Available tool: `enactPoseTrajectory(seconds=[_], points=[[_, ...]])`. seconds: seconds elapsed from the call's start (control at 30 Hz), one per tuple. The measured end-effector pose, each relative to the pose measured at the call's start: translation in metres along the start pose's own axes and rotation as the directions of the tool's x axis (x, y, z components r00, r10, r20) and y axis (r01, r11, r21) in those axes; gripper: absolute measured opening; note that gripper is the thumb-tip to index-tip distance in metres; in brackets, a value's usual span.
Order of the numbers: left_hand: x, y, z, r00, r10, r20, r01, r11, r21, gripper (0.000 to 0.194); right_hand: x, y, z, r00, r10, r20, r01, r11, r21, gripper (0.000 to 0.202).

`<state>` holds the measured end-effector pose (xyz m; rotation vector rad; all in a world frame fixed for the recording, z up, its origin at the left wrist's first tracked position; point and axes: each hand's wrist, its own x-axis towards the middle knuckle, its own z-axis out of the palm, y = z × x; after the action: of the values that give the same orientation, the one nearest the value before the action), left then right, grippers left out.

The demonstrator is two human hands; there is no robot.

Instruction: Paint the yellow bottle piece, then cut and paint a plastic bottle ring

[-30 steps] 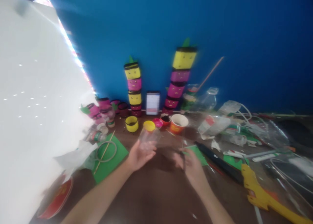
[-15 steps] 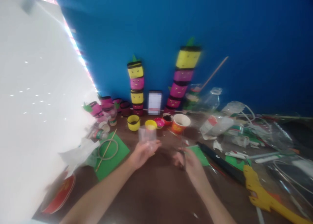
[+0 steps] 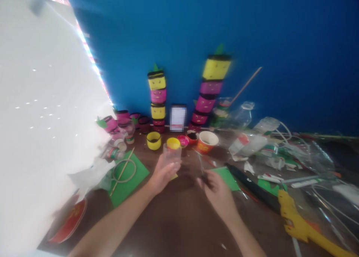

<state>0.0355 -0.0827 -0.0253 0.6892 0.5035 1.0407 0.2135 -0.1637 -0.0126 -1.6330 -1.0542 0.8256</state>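
Note:
My left hand (image 3: 164,176) is closed around a clear plastic cylinder (image 3: 172,155), which looks like a cut piece of bottle. A small yellowish scrap (image 3: 174,176) shows just beneath those fingers. To the right, my right hand (image 3: 214,184) grips a pair of scissors (image 3: 201,163); a thin blade points up and away, while the dark handles are mostly hidden by blurred fingers. The scissors and the cylinder are apart. Behind the cylinder stands a yellow cup (image 3: 173,142), with a yellow ring with black edges (image 3: 153,141) to its left.
A yellow glue gun (image 3: 294,217) lies at the right, near cut plastic bottles (image 3: 263,145). Green paper (image 3: 130,178) with a stick and hoop is at left. A paper cup (image 3: 206,142), a phone (image 3: 178,118) and two decorated towers (image 3: 158,100) stand at the back.
My left hand has turned the plastic cylinder slightly and moved it a little right, its fingers wrapping closer. My right hand has rotated, swinging the scissors' blade to the left.

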Motion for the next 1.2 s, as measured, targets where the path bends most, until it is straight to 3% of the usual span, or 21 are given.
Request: enactPoseTrajectory(seconds=[0.37, 0.5, 0.63, 0.8, 1.0, 1.2], points=[[0.000, 0.000, 0.002, 0.999, 0.033, 0.006, -0.033, 0.999, 0.041, 0.051, 0.004, 0.016, -0.005, 0.983, -0.167, -0.078, 0.139, 0.949, -0.284, 0.037], [0.001, -0.003, -0.001, 1.000, 0.009, -0.010, -0.008, 1.000, 0.025, 0.051, 0.003, 0.015, -0.007, 0.975, -0.221, -0.001, 0.204, 0.903, -0.377, 0.028], [0.001, -0.005, -0.004, 0.999, -0.031, 0.034, 0.030, 0.999, 0.028, 0.047, 0.001, 0.013, -0.008, 0.934, -0.350, 0.073, 0.341, 0.814, -0.470, 0.028], [-0.003, -0.006, -0.004, 0.995, -0.048, 0.088, 0.044, 0.998, 0.046, 0.040, -0.001, 0.011, -0.008, 0.900, -0.401, 0.173, 0.433, 0.762, -0.481, 0.028], [-0.002, -0.007, -0.005, 0.989, -0.071, 0.130, 0.069, 0.997, 0.022, 0.043, -0.003, -0.002, -0.016, 0.872, -0.411, 0.265, 0.488, 0.702, -0.518, 0.029], [-0.003, -0.009, -0.007, 0.992, -0.078, 0.095, 0.080, 0.997, -0.018, 0.038, -0.031, -0.028, -0.047, 0.874, -0.340, 0.348, 0.486, 0.639, -0.596, 0.029]])
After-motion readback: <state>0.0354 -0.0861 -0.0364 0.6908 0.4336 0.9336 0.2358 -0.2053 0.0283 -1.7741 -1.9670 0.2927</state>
